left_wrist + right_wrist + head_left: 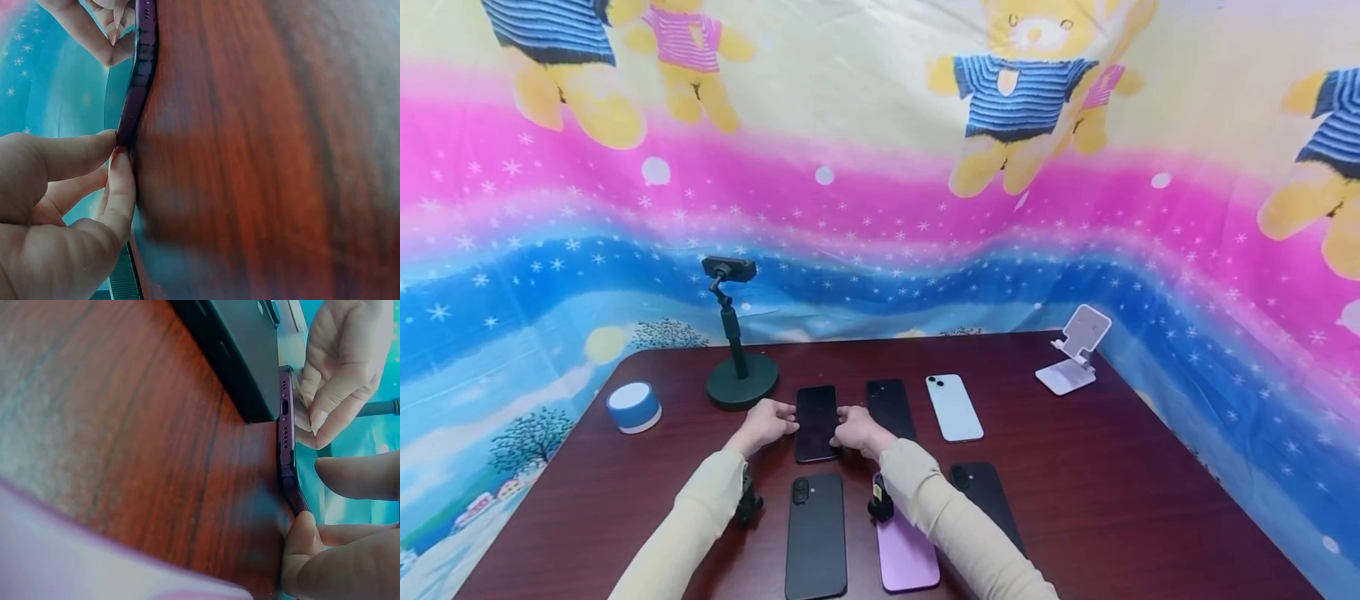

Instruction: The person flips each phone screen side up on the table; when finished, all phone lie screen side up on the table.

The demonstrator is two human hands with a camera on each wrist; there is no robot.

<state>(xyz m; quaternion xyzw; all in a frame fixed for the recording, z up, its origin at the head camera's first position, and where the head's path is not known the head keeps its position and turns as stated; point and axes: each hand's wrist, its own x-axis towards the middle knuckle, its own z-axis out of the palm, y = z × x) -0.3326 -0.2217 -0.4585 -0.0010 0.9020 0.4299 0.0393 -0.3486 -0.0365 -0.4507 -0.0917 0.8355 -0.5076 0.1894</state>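
Note:
A smartphone with a dark glossy screen facing up and a purple frame lies between my two hands, at or just above the table. Its left edge is pinched between the thumb and a finger of my left hand, seen close in the left wrist view. At the opposite edge, my right hand holds the side with its fingertips; one finger stands apart from it in the right wrist view. To the right, partly behind my right hand, is a black phone, back up.
Nearer me lie a dark grey phone, a lilac phone and another black phone beside my right forearm. Farther back are a white phone, a dark green phone stand, a white folding stand and a blue-and-white roll.

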